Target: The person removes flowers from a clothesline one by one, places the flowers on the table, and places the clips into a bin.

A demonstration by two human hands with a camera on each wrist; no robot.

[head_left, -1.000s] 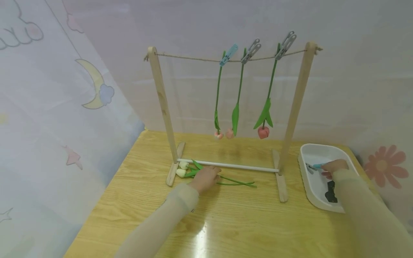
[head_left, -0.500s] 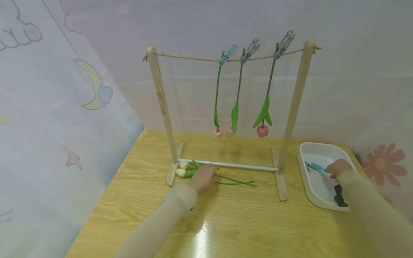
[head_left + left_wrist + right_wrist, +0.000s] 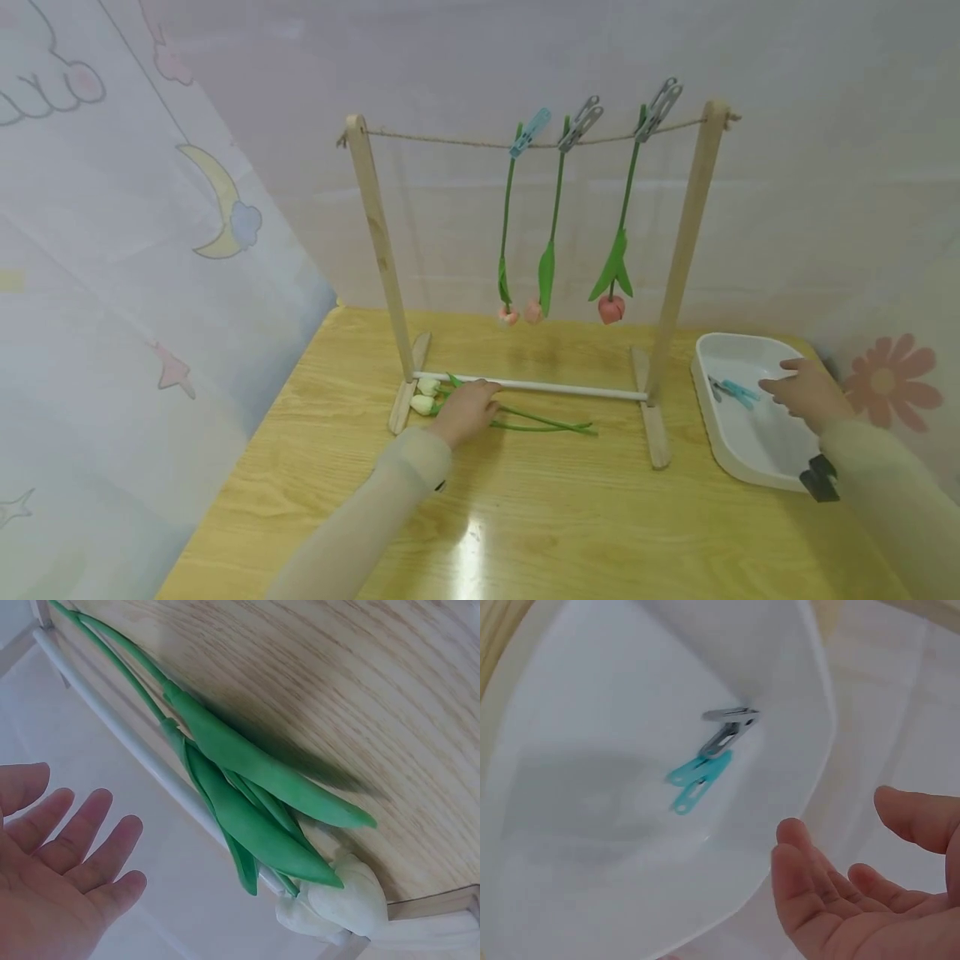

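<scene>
Two white tulips [image 3: 424,404] lie crossed on the wooden table by the rack's white bottom bar [image 3: 142,754]. Above their leaves hovers my left hand [image 3: 467,410], fingers relaxed; in the left wrist view the palm is bare and apart from the tulips [image 3: 255,780]. Over the right part of a white tray [image 3: 702,408] is my right hand [image 3: 808,393], its fingers spread and holding nothing. A blue clothespin [image 3: 697,780] and a grey clothespin [image 3: 726,736] lie touching inside the tray, away from the fingertips.
A wooden rack [image 3: 380,242] with a twine line [image 3: 438,138] stands at the back. Several clothespins [image 3: 581,125] on the twine hold pink tulips [image 3: 533,311] and a red tulip [image 3: 611,309] upside down. A cloth backdrop [image 3: 247,100] borders the table.
My right hand has drawn back from the blue clothespin, moving right, and its fingers have spread. The clothespin stays in the tray. My left hand has shifted slightly left over the white tulips.
</scene>
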